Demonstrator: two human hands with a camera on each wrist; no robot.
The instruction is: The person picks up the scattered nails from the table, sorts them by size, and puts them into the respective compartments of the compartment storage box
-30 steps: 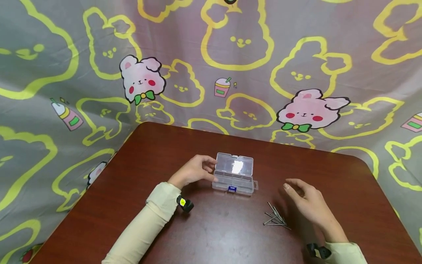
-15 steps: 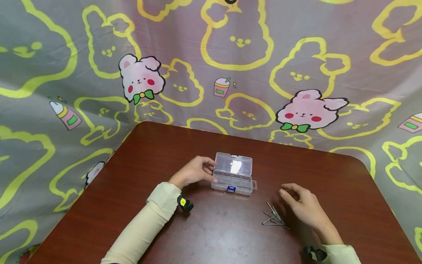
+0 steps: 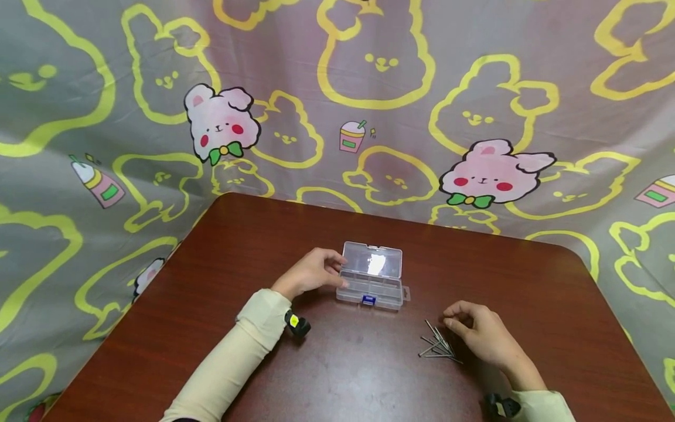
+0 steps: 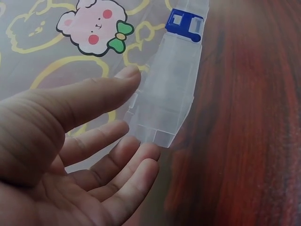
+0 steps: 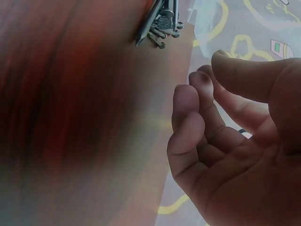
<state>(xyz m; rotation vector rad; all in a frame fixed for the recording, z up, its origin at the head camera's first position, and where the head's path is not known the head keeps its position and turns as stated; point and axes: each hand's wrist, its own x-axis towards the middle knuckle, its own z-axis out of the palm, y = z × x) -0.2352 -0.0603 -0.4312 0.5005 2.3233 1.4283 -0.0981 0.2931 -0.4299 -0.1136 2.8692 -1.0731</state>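
A clear plastic compartment box point(image 3: 387, 302) with a blue latch point(image 3: 368, 300) stands on the table, its lid point(image 3: 358, 258) raised. My left hand point(image 3: 314, 271) is at the box's left end, thumb tip by the front part and fingers near the lid. In the left wrist view its relaxed fingers point(image 4: 134, 188) lie right at the end of the box point(image 4: 174, 80). Several loose metal nails point(image 3: 439, 346) lie in a small pile to the right of the box. Just right of them hovers my right hand point(image 3: 487, 337), fingers loosely bent, nothing between thumb and fingertips.
A dark reddish-brown table point(image 3: 253, 234) carries everything. Behind it and along its sides hangs a grey curtain point(image 3: 295, 47) with yellow outlines and rabbit faces. A hanging tab point(image 3: 406, 293) sticks out from the box's right end.
My right hand has moved left and toward me, closer to the nails, and its thumb and fingertips have drawn nearer together. The left hand, box and nails stay put.
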